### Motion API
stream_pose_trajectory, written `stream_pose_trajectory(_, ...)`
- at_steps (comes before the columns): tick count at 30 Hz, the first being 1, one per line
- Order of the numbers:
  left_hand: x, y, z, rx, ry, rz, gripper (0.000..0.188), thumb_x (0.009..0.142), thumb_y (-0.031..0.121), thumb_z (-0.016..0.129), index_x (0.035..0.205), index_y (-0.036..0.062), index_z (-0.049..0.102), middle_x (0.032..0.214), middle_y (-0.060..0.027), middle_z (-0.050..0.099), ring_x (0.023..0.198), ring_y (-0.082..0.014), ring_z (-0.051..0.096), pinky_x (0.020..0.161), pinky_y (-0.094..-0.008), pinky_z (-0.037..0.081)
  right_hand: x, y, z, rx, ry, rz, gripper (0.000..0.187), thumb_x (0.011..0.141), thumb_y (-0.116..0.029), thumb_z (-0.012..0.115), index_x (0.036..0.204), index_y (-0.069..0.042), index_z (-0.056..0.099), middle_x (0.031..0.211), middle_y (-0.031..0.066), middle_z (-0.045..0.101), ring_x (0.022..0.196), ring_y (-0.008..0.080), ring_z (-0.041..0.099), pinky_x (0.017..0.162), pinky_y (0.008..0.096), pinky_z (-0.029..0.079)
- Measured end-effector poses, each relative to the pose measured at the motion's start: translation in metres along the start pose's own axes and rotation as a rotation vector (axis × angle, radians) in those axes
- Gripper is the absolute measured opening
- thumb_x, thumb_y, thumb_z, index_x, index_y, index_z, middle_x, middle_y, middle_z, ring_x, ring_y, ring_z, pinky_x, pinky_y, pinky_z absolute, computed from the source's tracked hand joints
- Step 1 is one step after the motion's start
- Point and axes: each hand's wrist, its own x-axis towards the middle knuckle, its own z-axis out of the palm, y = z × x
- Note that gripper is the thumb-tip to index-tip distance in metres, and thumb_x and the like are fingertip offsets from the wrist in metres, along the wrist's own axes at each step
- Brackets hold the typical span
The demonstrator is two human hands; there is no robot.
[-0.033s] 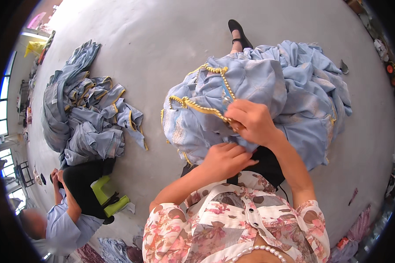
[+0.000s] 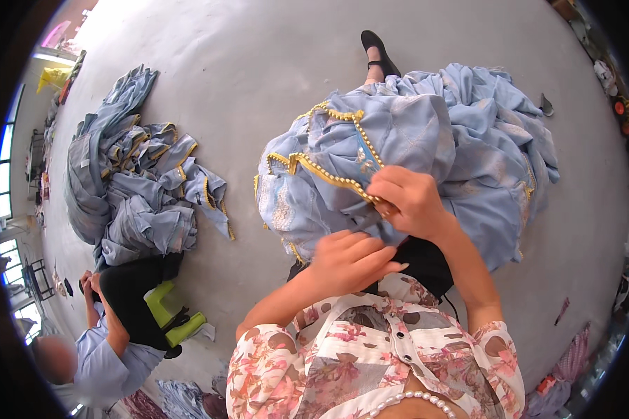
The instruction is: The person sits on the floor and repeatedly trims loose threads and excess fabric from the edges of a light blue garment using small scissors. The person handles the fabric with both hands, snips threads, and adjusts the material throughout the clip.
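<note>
Observed right hand (image 2: 414, 201) at centre of frame, with thumb and fingertips pressed together, pinching yellow beaded trim (image 2: 339, 181) of light blue cloth (image 2: 414, 133). Found light blue cloth bunched from centre to upper right of frame, with trim running up and left from the pinch. Recorded left hand (image 2: 353, 262) below and left of right hand, near lower edge of cloth, with fingers bent; could not tell whether gripping anything. Noted black shoe (image 2: 379, 54) just above cloth, upper middle of frame. Logged second heap (image 2: 136, 195), blue with yellow edging, on grey floor (image 2: 237, 91) at left of frame. Saw co-worker (image 2: 108, 356) at lower left, beside bright green object (image 2: 159, 302).
</note>
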Motion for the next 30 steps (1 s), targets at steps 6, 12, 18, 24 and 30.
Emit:
stream_pose_trajectory(6,0.026,-0.054,-0.043,0.014,0.348,-0.429,0.011,0.077,0.004,0.07,0.087,0.0053,0.067,0.078,-0.0036,0.064,0.064,-0.0116,0.058,0.052,-0.0239,0.041,-0.046,-0.017,-0.024,-0.054,-0.001,-0.018,0.023,0.063,-0.002,0.069,0.083,-0.006,0.06,0.081,0.0054,0.059,0.07,0.023,0.061,0.056,0.0322,0.05)
stream_pose_trajectory(12,0.042,-0.09,-0.036,0.215,0.281,-0.468,0.017,0.074,0.004,0.071,0.089,0.0092,0.067,0.088,-0.0035,0.064,0.077,-0.0191,0.061,0.062,-0.0294,0.046,-0.056,-0.022,-0.024,-0.122,-0.015,-0.057,0.022,0.063,-0.006,0.068,0.083,-0.007,0.059,0.083,0.004,0.058,0.07,0.0208,0.059,0.056,0.0315,0.047)
stream_pose_trajectory(18,0.056,-0.108,-0.049,0.423,0.118,-0.463,0.045,0.067,0.006,0.073,0.111,0.0116,0.064,0.122,-0.0129,0.057,0.119,-0.0305,0.05,0.102,-0.0404,0.038,-0.065,-0.027,-0.03,-0.199,-0.018,-0.091,0.02,0.065,-0.01,0.067,0.082,-0.007,0.059,0.081,0.0032,0.056,0.068,0.0191,0.057,0.056,0.0304,0.046)
stream_pose_trajectory(24,0.055,-0.144,-0.036,0.191,0.076,-0.383,0.024,0.066,0.001,0.068,0.088,0.0078,0.063,0.103,-0.0076,0.065,0.1,-0.0268,0.06,0.084,-0.0341,0.047,-0.073,-0.032,-0.03,-0.252,-0.036,-0.17,0.021,0.064,-0.012,0.066,0.083,-0.007,0.059,0.082,0.0034,0.056,0.065,0.0165,0.056,0.053,0.0276,0.042)
stream_pose_trajectory(30,0.047,-0.124,-0.032,0.121,0.51,-0.251,0.024,0.06,-0.013,0.062,0.077,0.0037,0.055,0.083,-0.0073,0.067,0.074,-0.0191,0.063,0.066,-0.0276,0.049,-0.087,-0.04,-0.022,-0.278,-0.15,-0.184,0.017,0.065,-0.015,0.065,0.08,-0.008,0.058,0.082,0.0026,0.056,0.066,0.0152,0.055,0.052,0.0268,0.042)
